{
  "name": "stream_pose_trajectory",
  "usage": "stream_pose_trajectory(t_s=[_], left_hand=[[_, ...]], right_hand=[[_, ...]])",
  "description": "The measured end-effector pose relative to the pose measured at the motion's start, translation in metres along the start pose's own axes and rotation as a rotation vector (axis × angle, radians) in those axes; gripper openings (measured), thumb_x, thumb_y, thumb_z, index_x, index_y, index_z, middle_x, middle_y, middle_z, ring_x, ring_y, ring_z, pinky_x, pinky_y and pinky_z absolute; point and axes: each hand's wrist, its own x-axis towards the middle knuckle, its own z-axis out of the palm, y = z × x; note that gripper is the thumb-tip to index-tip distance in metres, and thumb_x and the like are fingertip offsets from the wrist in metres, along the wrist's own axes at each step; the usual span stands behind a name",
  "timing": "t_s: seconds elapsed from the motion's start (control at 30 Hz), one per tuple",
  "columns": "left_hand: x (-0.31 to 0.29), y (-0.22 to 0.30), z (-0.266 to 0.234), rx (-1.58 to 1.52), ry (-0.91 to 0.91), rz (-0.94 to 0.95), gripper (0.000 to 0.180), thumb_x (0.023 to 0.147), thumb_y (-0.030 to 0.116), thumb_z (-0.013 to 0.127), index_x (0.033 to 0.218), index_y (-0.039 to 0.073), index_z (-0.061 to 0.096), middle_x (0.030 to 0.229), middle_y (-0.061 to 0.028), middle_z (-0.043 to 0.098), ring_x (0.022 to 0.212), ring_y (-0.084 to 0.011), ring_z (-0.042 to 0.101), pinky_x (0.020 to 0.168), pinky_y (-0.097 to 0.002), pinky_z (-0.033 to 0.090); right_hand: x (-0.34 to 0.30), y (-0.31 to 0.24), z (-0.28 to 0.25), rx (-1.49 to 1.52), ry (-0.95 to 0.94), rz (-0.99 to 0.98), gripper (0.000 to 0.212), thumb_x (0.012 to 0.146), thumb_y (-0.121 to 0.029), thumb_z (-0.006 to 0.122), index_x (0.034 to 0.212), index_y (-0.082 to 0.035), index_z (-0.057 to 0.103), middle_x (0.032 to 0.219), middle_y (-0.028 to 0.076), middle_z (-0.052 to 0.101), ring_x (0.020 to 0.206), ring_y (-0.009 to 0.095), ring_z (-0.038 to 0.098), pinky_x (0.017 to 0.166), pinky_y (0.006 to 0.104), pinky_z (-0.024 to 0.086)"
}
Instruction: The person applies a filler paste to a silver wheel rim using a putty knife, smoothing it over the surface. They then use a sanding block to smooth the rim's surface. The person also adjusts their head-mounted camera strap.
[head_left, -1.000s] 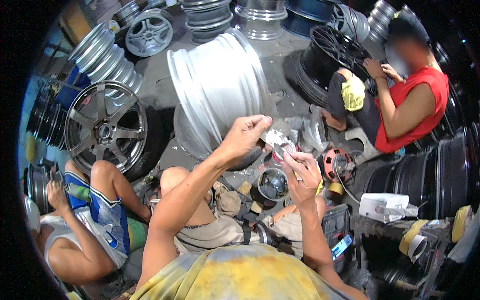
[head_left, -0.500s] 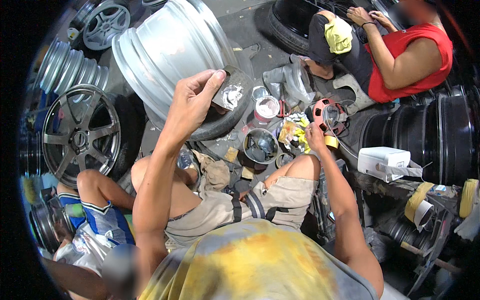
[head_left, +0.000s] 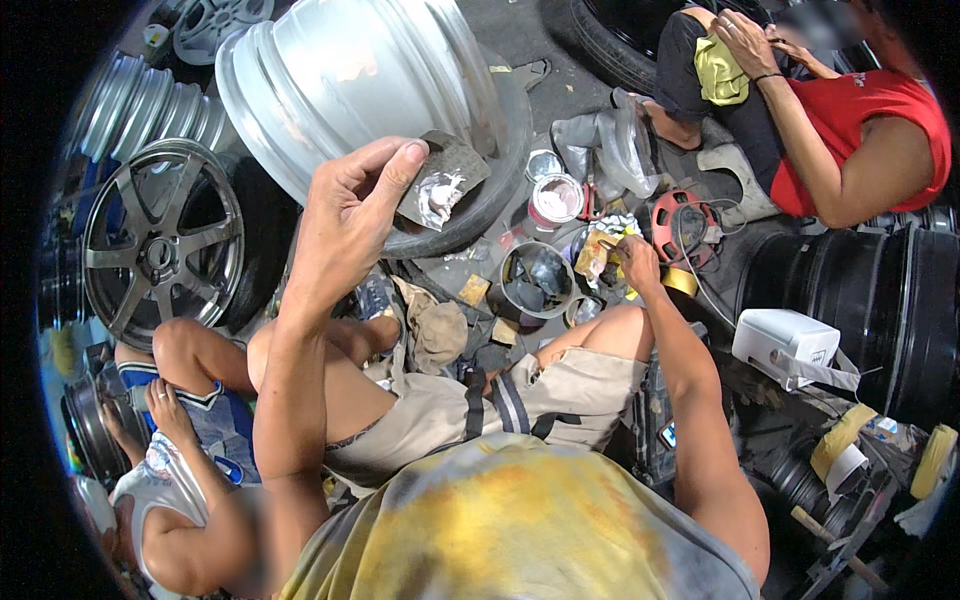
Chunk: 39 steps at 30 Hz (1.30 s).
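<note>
My left hand (head_left: 350, 205) pinches the edge of a dark flat square sheet (head_left: 460, 165) between thumb and fingers. A patch of whitish paste (head_left: 438, 198) lies on the sheet, which is held up in front of a large silver wheel rim (head_left: 330, 85). My right hand (head_left: 637, 262) is low on the right, its fingers closed together beside a stained yellowish square piece (head_left: 594, 257). Whatever those fingers hold is too small to make out. Near it stand an open can of pale paste (head_left: 556, 200) and a tub with dark pieces inside (head_left: 515, 302).
The silver rim rests on a tire (head_left: 490, 215). A grey spoked wheel (head_left: 165, 255) stands at left. A red reel (head_left: 683, 230), yellow tape roll (head_left: 681, 281) and white boxy device (head_left: 785, 345) are at right. One person in red (head_left: 870, 150) sits upper right; another (head_left: 185, 510) sits lower left.
My left hand and the sheet have shifted slightly left in view. My right hand's fingers have closed by the yellowish piece. The lower-left person's hand now shows on their leg.
</note>
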Motion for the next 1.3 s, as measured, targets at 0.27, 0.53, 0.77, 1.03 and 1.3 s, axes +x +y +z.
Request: stream_pose_trajectory(t_s=[0.27,0.53,0.77,1.03,1.3], left_hand=[[0.0,0.004,0.004,0.04,-0.004,0.001,0.035,0.104,0.028,0.063,0.102,-0.006,0.069,0.086,0.0057,0.062,0.083,-0.0044,0.05,0.076,-0.0214,0.042],[0.001,0.001,0.009,-0.001,0.017,0.062,0.035,0.104,0.028,0.064,0.102,-0.007,0.07,0.077,0.0067,0.056,0.073,-0.0033,0.043,0.063,-0.0228,0.037],[0.001,0.005,0.009,0.022,-0.015,0.06,0.035,0.104,0.028,0.063,0.102,-0.007,0.069,0.075,0.0067,0.053,0.072,-0.0036,0.041,0.062,-0.0236,0.036],[0.002,0.005,0.006,-0.007,-0.075,0.039,0.035,0.104,0.028,0.062,0.1,-0.006,0.069,0.085,0.005,0.062,0.081,-0.0045,0.05,0.073,-0.0229,0.043],[0.002,-0.006,0.016,-0.091,-0.013,0.104,0.037,0.105,0.029,0.061,0.086,-0.002,0.065,0.068,0.0091,0.044,0.062,-0.002,0.039,0.051,-0.0249,0.033]], right_hand=[[0.0,0.004,0.001,-0.118,-0.088,-0.098,0.012,0.083,-0.009,0.068,0.094,-0.004,0.068,0.097,0.016,0.067,0.095,0.039,0.065,0.081,0.0486,0.051],[-0.002,0.01,0.003,-0.241,-0.105,-0.21,0.017,0.08,-0.01,0.068,0.096,-0.007,0.07,0.096,0.012,0.066,0.095,0.035,0.066,0.079,0.0482,0.048],[-0.001,0.011,0.002,-0.283,-0.196,-0.17,0.024,0.076,-0.013,0.069,0.099,-0.009,0.071,0.099,0.011,0.066,0.094,0.033,0.066,0.079,0.046,0.046],[0.009,0.011,-0.009,-0.155,-0.324,0.028,0.024,0.079,-0.023,0.071,0.097,-0.008,0.073,0.102,0.015,0.07,0.096,0.035,0.069,0.083,0.0468,0.051],[-0.006,-0.073,-0.102,0.756,-0.202,0.193,0.012,0.099,-0.014,0.055,0.095,-0.002,0.055,0.085,0.007,0.067,0.077,0.013,0.063,0.067,0.03,0.05]])
